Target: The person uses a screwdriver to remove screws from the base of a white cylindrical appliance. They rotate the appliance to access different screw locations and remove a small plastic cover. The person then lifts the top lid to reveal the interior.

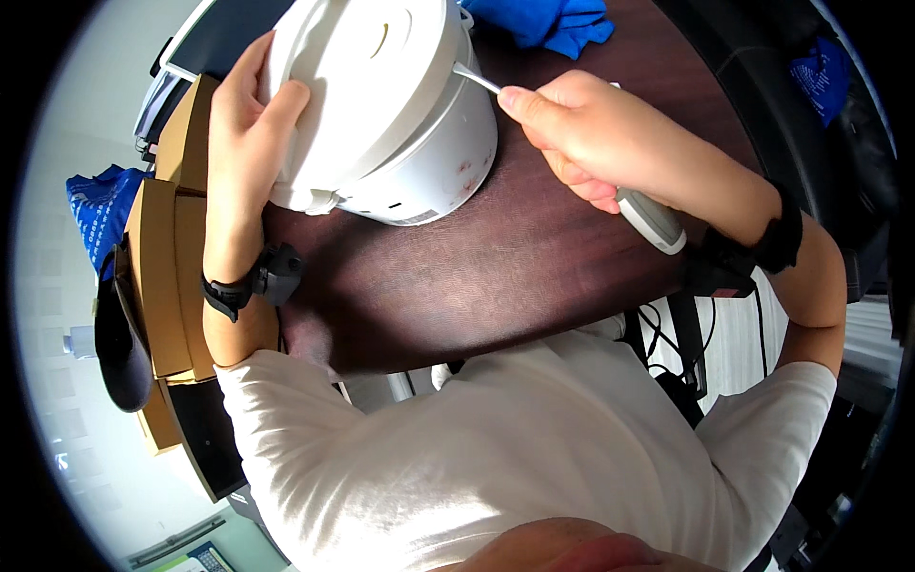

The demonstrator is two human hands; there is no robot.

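A white rice cooker (pixel 429 162) leans at a tilt on the dark table, its round lid (pixel 372 91) turned toward me. My left hand (pixel 250 119) grips the left side of the lid, thumb on its face and fingers round the edge. My right hand (pixel 581 133) is closed round a tool (pixel 651 221) with a thin metal shaft and a grey-white handle. The flat metal tip of this tool touches, or nearly touches, the right rim of the lid. My fist hides the middle of the tool.
The dark brown table (pixel 457 286) has a curved near edge close to my body. A blue cloth (pixel 543 21) lies behind the cooker. Cardboard boxes (pixel 157 276) and a blue bag (pixel 107 210) stand at the left. Cables (pixel 658 329) hang below the table at the right.
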